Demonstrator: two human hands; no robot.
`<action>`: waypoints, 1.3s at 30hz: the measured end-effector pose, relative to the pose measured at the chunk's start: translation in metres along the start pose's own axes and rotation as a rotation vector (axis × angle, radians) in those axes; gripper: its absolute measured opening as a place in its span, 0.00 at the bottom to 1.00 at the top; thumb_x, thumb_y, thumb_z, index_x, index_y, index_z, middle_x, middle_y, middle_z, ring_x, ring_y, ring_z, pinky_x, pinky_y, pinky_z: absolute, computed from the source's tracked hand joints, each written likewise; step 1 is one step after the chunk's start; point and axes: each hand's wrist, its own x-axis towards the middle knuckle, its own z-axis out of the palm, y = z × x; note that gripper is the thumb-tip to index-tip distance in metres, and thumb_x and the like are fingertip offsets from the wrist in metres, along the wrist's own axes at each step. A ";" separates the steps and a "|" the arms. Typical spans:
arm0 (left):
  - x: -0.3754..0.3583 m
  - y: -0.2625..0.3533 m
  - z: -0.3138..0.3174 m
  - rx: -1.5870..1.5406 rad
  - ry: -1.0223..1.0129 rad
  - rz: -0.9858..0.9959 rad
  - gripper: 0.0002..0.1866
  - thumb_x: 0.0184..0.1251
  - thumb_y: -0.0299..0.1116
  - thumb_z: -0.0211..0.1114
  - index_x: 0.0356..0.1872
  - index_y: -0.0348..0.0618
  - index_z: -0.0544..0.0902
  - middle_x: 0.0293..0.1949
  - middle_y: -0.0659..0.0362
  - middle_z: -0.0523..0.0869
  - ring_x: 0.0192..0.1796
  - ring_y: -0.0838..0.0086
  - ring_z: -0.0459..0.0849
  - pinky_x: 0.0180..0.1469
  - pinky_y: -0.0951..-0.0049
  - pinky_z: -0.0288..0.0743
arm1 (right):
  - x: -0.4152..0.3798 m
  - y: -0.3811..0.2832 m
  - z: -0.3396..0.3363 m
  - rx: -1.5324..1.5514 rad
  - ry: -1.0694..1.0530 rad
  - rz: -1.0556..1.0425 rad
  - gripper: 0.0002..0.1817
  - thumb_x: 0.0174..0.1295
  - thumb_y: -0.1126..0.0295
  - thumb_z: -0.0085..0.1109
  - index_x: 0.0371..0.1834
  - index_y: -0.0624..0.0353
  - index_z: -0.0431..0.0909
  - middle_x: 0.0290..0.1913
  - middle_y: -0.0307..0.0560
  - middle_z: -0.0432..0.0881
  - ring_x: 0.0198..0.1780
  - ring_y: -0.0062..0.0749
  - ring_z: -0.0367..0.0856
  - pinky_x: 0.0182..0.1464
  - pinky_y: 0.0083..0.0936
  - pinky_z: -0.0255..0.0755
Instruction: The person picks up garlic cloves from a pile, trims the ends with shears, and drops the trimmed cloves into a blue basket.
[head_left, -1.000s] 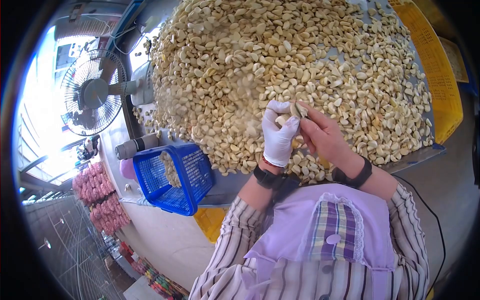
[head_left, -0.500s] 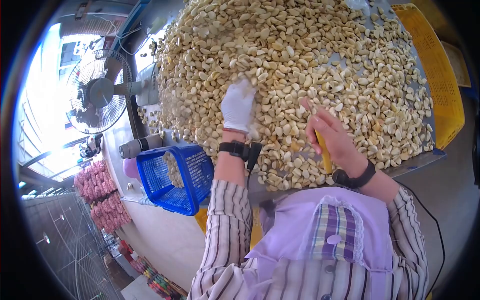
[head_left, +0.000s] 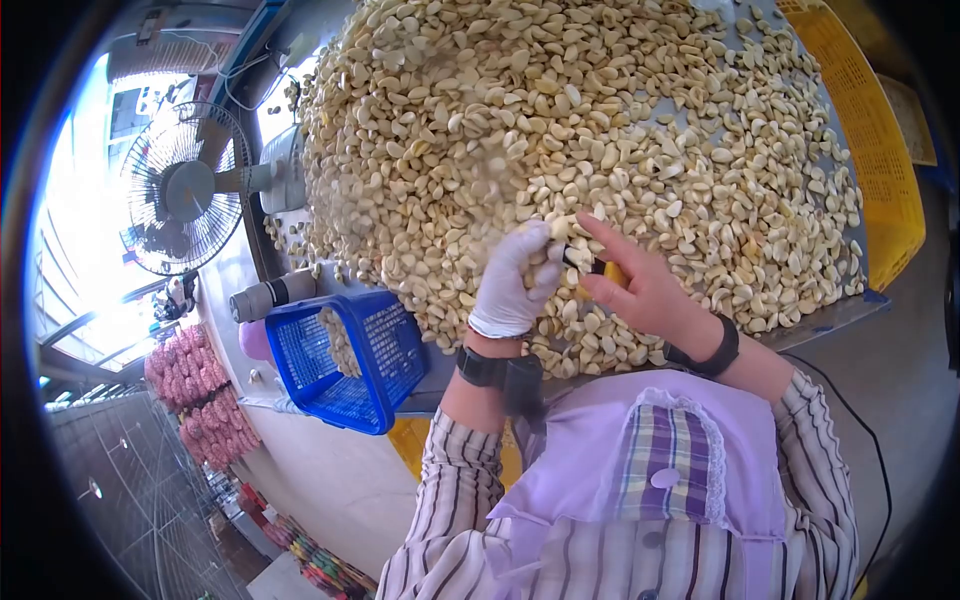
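Observation:
My left hand (head_left: 517, 278), in a white glove, is closed around a pale nut-like piece (head_left: 556, 250) at the near part of the pile. My bare right hand (head_left: 640, 283) holds a yellow-handled tool (head_left: 605, 270) between thumb and fingers, its dark end pointing at the left hand's fingertips. The two hands almost meet. Beneath and beyond them a wide heap of pale, split pieces (head_left: 480, 130) covers the metal table (head_left: 825, 322).
A blue basket (head_left: 380, 350) with some pieces inside stands left of my left wrist. Beyond it are a grey cylinder (head_left: 272, 295) and a fan (head_left: 190, 190). A yellow crate (head_left: 885, 170) lines the right side. A black cable (head_left: 850, 415) hangs at the right.
My left hand has come back from the heap toward my right hand, its fingers now closed on a piece. The yellow-handled tool has swung from pointing down to pointing left.

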 end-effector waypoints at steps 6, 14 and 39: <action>-0.003 -0.012 0.000 0.134 -0.096 -0.001 0.06 0.63 0.34 0.57 0.33 0.43 0.75 0.21 0.66 0.72 0.15 0.85 0.62 0.15 0.84 0.49 | 0.001 -0.003 -0.006 -0.101 -0.035 -0.059 0.35 0.59 0.65 0.59 0.70 0.46 0.58 0.16 0.37 0.63 0.19 0.17 0.62 0.24 0.18 0.60; 0.012 -0.014 -0.022 0.061 -0.415 -0.024 0.10 0.63 0.35 0.59 0.39 0.40 0.78 0.22 0.65 0.75 0.15 0.84 0.63 0.15 0.85 0.52 | -0.003 -0.016 -0.012 0.355 -0.198 0.154 0.34 0.61 0.66 0.57 0.71 0.52 0.56 0.28 0.32 0.72 0.30 0.14 0.67 0.34 0.15 0.65; -0.078 0.023 -0.065 -0.013 -0.200 0.863 0.08 0.62 0.25 0.61 0.42 0.42 0.77 0.41 0.59 0.79 0.34 0.79 0.79 0.33 0.83 0.74 | 0.006 -0.019 -0.012 0.545 -0.016 0.417 0.22 0.69 0.69 0.39 0.67 0.54 0.61 0.21 0.35 0.68 0.14 0.14 0.61 0.15 0.10 0.58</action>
